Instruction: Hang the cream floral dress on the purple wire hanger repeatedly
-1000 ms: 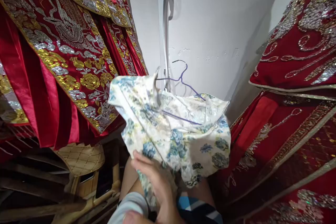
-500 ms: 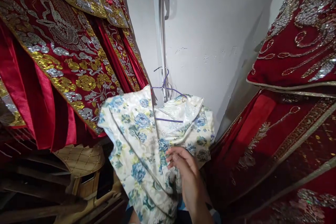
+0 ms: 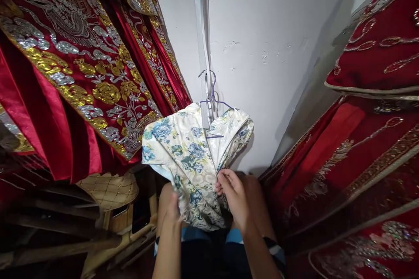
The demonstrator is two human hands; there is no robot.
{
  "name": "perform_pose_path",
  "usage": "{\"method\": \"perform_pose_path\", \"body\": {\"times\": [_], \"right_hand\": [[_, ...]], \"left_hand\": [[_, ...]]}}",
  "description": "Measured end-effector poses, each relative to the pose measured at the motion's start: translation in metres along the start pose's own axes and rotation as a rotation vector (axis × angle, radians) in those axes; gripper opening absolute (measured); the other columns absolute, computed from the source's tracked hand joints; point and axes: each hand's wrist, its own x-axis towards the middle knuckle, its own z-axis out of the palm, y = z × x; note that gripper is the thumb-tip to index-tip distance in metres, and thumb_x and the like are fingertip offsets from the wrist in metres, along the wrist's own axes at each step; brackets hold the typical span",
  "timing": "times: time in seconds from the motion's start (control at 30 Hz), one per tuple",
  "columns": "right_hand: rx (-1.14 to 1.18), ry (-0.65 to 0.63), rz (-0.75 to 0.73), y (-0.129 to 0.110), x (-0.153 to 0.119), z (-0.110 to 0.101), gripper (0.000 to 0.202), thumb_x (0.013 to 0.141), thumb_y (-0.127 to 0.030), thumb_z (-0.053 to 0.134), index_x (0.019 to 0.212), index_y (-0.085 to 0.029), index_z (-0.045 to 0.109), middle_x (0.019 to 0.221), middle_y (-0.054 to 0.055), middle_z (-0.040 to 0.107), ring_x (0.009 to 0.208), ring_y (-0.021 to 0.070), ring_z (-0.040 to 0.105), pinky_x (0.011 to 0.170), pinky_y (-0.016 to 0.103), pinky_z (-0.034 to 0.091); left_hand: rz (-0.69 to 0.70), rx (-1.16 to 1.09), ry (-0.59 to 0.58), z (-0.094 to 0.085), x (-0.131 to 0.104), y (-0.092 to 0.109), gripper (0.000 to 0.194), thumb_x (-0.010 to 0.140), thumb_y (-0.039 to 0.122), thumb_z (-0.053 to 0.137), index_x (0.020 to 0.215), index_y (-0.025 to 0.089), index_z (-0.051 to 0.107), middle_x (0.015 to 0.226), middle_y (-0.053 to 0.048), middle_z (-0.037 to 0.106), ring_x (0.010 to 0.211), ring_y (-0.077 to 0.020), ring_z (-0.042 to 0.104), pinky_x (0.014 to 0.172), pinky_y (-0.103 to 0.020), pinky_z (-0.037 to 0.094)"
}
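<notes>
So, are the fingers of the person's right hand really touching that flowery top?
Touching: the head view shows the right hand with its fingers pinching the flowery top near the lower end of its neckline opening.

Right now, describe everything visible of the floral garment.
The floral garment is cream with blue flowers and green leaves, in slightly shiny-looking cloth, short-sleeved, with a V-shaped neckline. It sits creased on a purple hanger, lower folds bunched at the lap. The right grip pinches its front edge; the left grip, blurred, is at its side.
</notes>
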Motion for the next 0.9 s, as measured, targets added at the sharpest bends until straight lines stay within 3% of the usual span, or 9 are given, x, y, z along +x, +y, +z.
{"method": "perform_pose_path", "body": {"times": [0.1,0.2,0.33,0.47,0.53,0.6,0.73,0.8,0.9], "right_hand": [[-0.111,0.034,-0.098,-0.004,-0.003,0.005,0.037,0.088,-0.058,0.064,0.082,-0.022,0.057,0.065,-0.004,0.049,0.057,0.0131,0.047,0.055,0.026,0.039],[-0.158,0.021,-0.133,-0.009,-0.002,0.003,0.037,0.091,-0.055,0.061,0.076,-0.022,0.054,0.060,-0.004,0.048,0.054,0.0127,0.045,0.053,0.027,0.036],[-0.119,0.013,-0.091,-0.013,0.000,-0.003,0.035,0.085,-0.051,0.069,0.072,-0.021,0.057,0.056,-0.002,0.056,0.052,0.0131,0.050,0.053,0.027,0.038],[-0.141,-0.025,-0.068,-0.012,-0.002,-0.003,0.034,0.086,-0.048,0.070,0.070,-0.020,0.060,0.058,0.000,0.060,0.054,0.0139,0.052,0.055,0.028,0.040],[-0.137,-0.053,-0.047,-0.011,-0.005,0.000,0.033,0.088,-0.046,0.068,0.069,-0.019,0.060,0.059,0.001,0.062,0.055,0.0143,0.054,0.055,0.028,0.041],[-0.108,-0.070,-0.017,-0.011,-0.006,0.003,0.031,0.086,-0.043,0.069,0.070,-0.019,0.060,0.058,0.002,0.064,0.054,0.0141,0.054,0.054,0.027,0.041],[-0.037,-0.099,0.027,-0.009,-0.009,0.008,0.026,0.079,-0.039,0.075,0.068,-0.018,0.063,0.054,0.001,0.064,0.049,0.0129,0.051,0.050,0.026,0.038],[0.027,-0.123,0.099,-0.010,-0.007,0.008,0.025,0.075,-0.038,0.075,0.066,-0.018,0.064,0.052,0.001,0.062,0.045,0.0118,0.047,0.047,0.026,0.034],[0.132,-0.132,0.198,-0.021,0.008,0.003,0.023,0.071,-0.037,0.074,0.061,-0.020,0.065,0.050,0.000,0.057,0.043,0.0108,0.039,0.043,0.026,0.026]], "left_hand": [[-0.048,0.260,0.029,0.015,-0.006,0.003,0.068,0.051,0.034,0.096,0.113,0.019,0.074,0.112,-0.010,0.077,0.122,-0.0371,0.064,0.108,-0.047,0.051],[0.007,0.340,0.099,0.028,-0.006,0.000,0.066,0.061,0.035,0.091,0.120,0.016,0.069,0.117,-0.013,0.074,0.120,-0.0348,0.065,0.108,-0.048,0.049],[0.151,0.365,0.316,0.025,0.007,-0.007,0.058,0.065,0.039,0.085,0.113,0.014,0.065,0.112,-0.014,0.072,0.113,-0.0340,0.066,0.101,-0.047,0.051],[0.624,0.633,0.653,0.018,0.012,-0.007,0.061,0.072,0.035,0.079,0.125,0.019,0.054,0.133,-0.014,0.056,0.122,-0.0284,0.057,0.101,-0.041,0.048],[0.898,0.733,0.725,0.020,0.008,-0.008,0.065,0.076,0.030,0.077,0.132,0.023,0.047,0.142,-0.014,0.046,0.126,-0.0255,0.051,0.100,-0.037,0.046],[0.940,0.836,0.566,0.024,0.004,-0.013,0.051,0.081,0.028,0.073,0.127,0.024,0.051,0.134,-0.011,0.051,0.122,-0.0238,0.054,0.098,-0.035,0.046],[0.490,0.950,0.047,0.036,0.002,-0.033,0.019,0.087,0.027,0.061,0.106,0.022,0.059,0.096,-0.004,0.064,0.093,-0.0207,0.063,0.082,-0.030,0.049],[0.412,0.925,0.009,0.041,0.003,-0.044,0.005,0.089,0.025,0.054,0.090,0.021,0.055,0.078,0.000,0.058,0.077,-0.0180,0.058,0.071,-0.027,0.045],[0.488,1.005,0.027,0.045,0.005,-0.054,0.017,0.092,0.025,0.049,0.076,0.022,0.045,0.070,0.002,0.048,0.068,-0.0163,0.050,0.064,-0.026,0.038]]}}
